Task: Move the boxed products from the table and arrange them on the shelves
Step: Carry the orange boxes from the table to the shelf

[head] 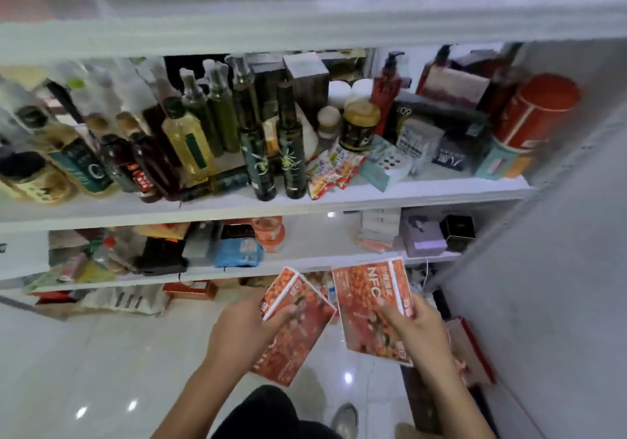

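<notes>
You are holding one orange-red box in each hand, low in front of the white shelves [339, 197]. The right box [371, 306] faces you flat, and its front reads "NFC" in large white letters, printed sideways from where you look; the smaller characters in the white strip along its edge are too blurred to read. The left box [295, 323] is tilted, showing a narrow end panel and a long face, both covered with the same picture of small orange fruit; its white label characters are also unreadable. Your right hand [415, 331] has its grip pressed on the right box, thumb across the front and fingers behind. Your left hand [242, 333] pinches the left box near its upper end, thumb on the face. Both boxes hang above the glossy white floor [101, 370], just below the lowest shelf edge you can see, touching neither shelf nor each other. On the middle shelf, two dark green bottles [276, 153] stand upright, and a red canister [539, 109] sits at the far right.
</notes>
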